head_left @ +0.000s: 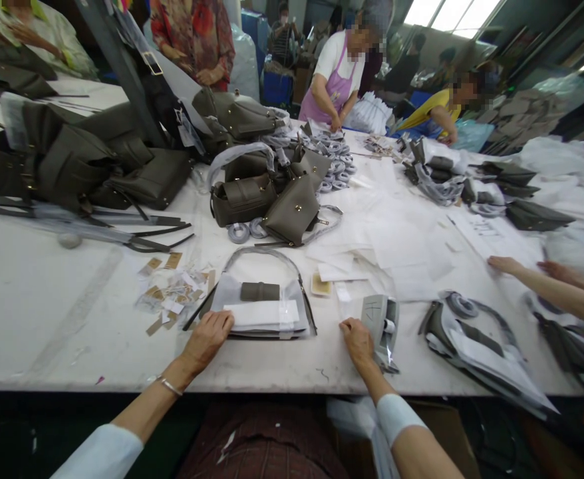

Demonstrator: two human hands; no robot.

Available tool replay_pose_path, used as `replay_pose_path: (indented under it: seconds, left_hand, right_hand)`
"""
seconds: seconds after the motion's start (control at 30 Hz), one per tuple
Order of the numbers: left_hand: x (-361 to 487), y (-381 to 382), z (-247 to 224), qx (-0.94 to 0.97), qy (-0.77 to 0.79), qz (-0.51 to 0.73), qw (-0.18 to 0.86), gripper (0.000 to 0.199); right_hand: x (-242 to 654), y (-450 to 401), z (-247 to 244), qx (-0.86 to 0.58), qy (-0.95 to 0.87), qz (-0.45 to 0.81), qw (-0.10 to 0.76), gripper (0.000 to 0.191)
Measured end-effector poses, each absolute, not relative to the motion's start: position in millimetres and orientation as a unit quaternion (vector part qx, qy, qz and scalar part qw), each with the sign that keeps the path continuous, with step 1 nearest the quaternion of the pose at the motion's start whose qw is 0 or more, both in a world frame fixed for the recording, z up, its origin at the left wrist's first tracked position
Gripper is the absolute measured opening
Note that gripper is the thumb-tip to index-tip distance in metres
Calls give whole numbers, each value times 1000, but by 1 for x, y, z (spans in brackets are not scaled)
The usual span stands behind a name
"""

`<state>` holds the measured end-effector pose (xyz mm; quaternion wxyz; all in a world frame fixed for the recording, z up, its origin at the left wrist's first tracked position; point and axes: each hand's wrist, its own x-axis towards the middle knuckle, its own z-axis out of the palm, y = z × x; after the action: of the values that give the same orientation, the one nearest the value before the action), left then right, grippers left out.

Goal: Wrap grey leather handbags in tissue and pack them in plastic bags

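A dark olive handbag [302, 293] lies in front of me, its flap covered by translucent wrapping and its strap looped away from me. Across its lower front is a folded white paper [252, 315], with clear tape at its right end. My left hand [211, 338] is closed at the bag's lower left corner, fingertips on the paper's left end. To the right, my right hand [358, 340] is closed in a pinch beside a grey tape dispenser [376, 319]; whatever its fingertips hold is too small to make out. The dispenser touches or nearly touches that hand.
Loose tags [172, 293] lie left of the bag. Behind are piled handbags [247, 196], straps [157, 223] and white sheets [402, 233]. A wrapped handbag [476, 346] lies right, near a co-worker's arms [536, 279]. Other people stand around the table [87, 346].
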<state>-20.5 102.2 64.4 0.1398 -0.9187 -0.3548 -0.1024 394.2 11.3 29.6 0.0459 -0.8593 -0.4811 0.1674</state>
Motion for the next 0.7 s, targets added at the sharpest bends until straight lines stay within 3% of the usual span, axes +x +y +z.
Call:
replay_pose_path:
  seconds: [0.33, 0.57, 0.7]
  left_hand:
    - [-23, 100, 60, -915, -377, -107, 96, 27]
    - [-25, 102, 59, -918, -363, -111, 115, 26]
    - [-27, 103, 57, -920, -357, -110, 117, 25]
  right_hand:
    - [390, 0, 32, -873, -466, 139, 36, 22]
    - [387, 0, 39, -872, -464, 148, 48, 34]
    - [388, -6, 47, -876, -452, 156, 57, 30]
